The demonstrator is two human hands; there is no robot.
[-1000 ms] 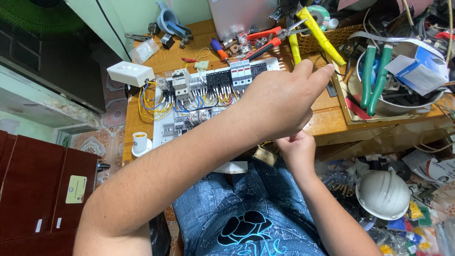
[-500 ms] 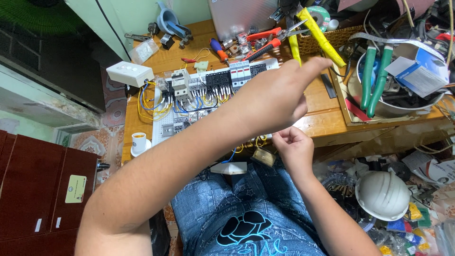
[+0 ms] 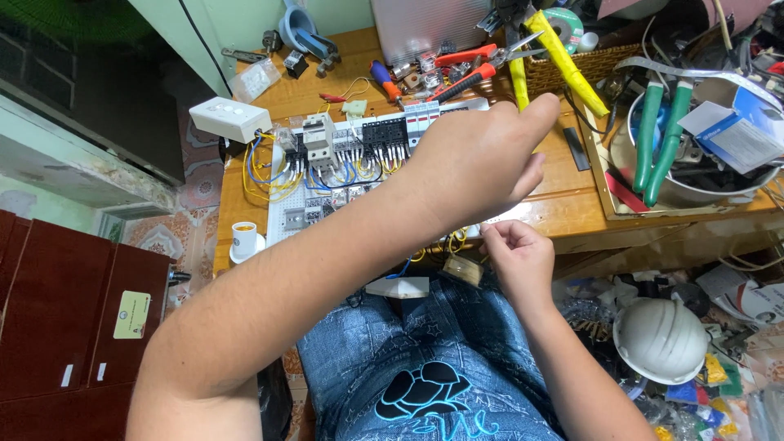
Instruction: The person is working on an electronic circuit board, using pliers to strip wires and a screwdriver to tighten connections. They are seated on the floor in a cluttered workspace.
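My left arm reaches across a white electrical panel (image 3: 286, 224) that lies on the wooden table (image 3: 563, 204). My left hand (image 3: 478, 163) hovers over the panel's right end, fingers loosely apart and holding nothing. Its fingertip is next to the yellow-handled pliers (image 3: 563, 57). The panel carries breakers and terminal blocks (image 3: 351, 143) joined by yellow and blue wires (image 3: 265, 175). My right hand (image 3: 514, 257) is below the table's front edge, above my lap. Its fingers are pinched together close to some yellow wire loops (image 3: 451, 242). Whether it holds anything is hidden.
Red-handled pliers (image 3: 461, 69) and a red-and-blue screwdriver (image 3: 384, 80) lie behind the panel. A metal bowl (image 3: 763, 175) at the right holds green-handled pliers (image 3: 657, 135). A white box (image 3: 229, 118) and a lamp socket (image 3: 243, 238) sit at the left. A white hard hat (image 3: 661, 339) lies on the floor.
My left hand has drawn back slightly from the yellow handles, down and to the left. My right hand has risen from my lap toward the table's front edge.
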